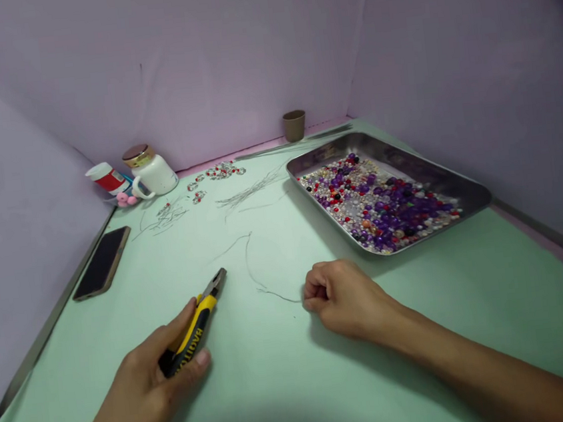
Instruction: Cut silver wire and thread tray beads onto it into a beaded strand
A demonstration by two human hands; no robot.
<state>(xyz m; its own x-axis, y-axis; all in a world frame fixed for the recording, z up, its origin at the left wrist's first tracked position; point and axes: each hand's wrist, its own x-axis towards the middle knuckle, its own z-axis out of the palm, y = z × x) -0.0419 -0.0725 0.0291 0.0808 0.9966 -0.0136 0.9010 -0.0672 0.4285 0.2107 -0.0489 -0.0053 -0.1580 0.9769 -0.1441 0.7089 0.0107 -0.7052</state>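
My left hand [151, 379] grips yellow and black pliers [197, 320], whose metal jaws point up and right and rest on the green table. My right hand [343, 295] lies on the table with its fingers curled, pinching the end of a thin bent wire [252, 268] that runs up and left from it. The two hands sit about a hand's width apart.
A steel tray [459, 182] with several purple, red and clear beads stands at the right. A dark phone [102, 262] lies at the left edge. At the back are a white jar [157, 174], a red and white tube [107, 177], a brown cup [294, 125], loose wires [254, 190] and beaded pieces [221, 171].
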